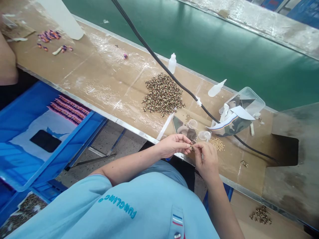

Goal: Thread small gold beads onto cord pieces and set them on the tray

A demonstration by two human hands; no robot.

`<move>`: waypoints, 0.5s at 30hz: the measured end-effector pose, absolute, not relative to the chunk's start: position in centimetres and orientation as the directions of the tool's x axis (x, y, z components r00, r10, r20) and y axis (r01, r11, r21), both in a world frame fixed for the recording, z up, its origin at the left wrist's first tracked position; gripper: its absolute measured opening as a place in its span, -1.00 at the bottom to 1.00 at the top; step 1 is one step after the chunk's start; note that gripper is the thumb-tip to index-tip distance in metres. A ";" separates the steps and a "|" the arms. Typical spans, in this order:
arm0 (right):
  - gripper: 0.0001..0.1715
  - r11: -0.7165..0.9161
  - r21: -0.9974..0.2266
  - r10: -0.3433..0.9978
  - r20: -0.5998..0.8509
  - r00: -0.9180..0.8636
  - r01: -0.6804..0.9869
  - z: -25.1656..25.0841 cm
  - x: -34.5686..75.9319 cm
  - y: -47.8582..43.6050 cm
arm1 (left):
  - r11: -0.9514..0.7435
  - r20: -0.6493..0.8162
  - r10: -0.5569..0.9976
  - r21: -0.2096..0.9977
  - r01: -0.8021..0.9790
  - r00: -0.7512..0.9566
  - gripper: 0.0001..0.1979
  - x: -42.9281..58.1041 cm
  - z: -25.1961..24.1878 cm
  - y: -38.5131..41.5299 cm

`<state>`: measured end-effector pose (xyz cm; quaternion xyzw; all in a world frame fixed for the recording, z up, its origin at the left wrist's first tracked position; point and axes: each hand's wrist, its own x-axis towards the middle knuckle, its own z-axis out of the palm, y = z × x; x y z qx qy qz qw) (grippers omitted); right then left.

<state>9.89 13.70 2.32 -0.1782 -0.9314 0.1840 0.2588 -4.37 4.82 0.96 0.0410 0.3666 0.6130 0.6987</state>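
Note:
My left hand (174,145) and my right hand (205,158) meet at the table's front edge. Between their fingertips is a small brownish piece (191,147), pinched from both sides; its details are too small to make out. Beyond my hands lies a large pile of small gold and dark pieces (163,94). Just past my right hand is a cluster of small tan beads (216,144). Two small clear round cups (204,135) stand near a camouflage cloth piece (183,128), close to my fingers.
A black cable (154,56) crosses over the table (104,79). White bottles (172,63) and a clear tub (256,98) stand at the back. Blue crates (42,169) are at the left. Another person's arm (7,63) shows at the far left.

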 end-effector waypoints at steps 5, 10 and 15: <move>-0.89 0.838 -0.506 0.423 0.362 -0.831 0.206 2.6 10.0 14.0 | 0.262 -0.451 0.893 0.511 -0.819 0.004 -0.58 -4.5 0.7 4.7; -0.89 0.823 -0.533 0.425 0.350 -0.835 0.196 2.5 10.0 13.9 | 0.265 -0.455 0.890 0.510 -0.818 0.005 -0.54 -4.5 0.7 4.7; -0.88 0.816 -0.540 0.444 0.362 -0.820 0.204 2.3 10.1 13.7 | 0.264 -0.458 0.889 0.517 -0.814 -0.002 -0.53 -4.4 0.7 4.6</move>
